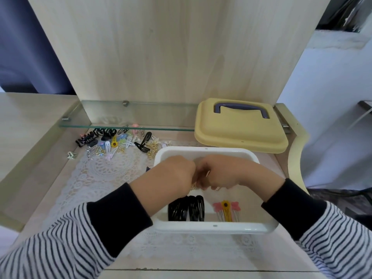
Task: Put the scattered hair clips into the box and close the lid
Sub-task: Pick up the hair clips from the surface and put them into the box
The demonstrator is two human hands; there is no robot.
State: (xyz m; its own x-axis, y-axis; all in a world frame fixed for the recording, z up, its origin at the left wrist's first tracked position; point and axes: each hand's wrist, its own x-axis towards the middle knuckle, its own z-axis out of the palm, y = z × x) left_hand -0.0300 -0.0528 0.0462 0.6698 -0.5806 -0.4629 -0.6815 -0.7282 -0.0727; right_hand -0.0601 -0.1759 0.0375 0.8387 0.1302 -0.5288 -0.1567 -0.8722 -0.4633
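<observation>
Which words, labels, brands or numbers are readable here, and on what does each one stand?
No text is readable.
On the lid: one tiny dark dot at the front edge, too small to read.
On the box: a small grey mark on the near rim and one on the far rim, too small to read.
On the clips: no lettering seen.
</observation>
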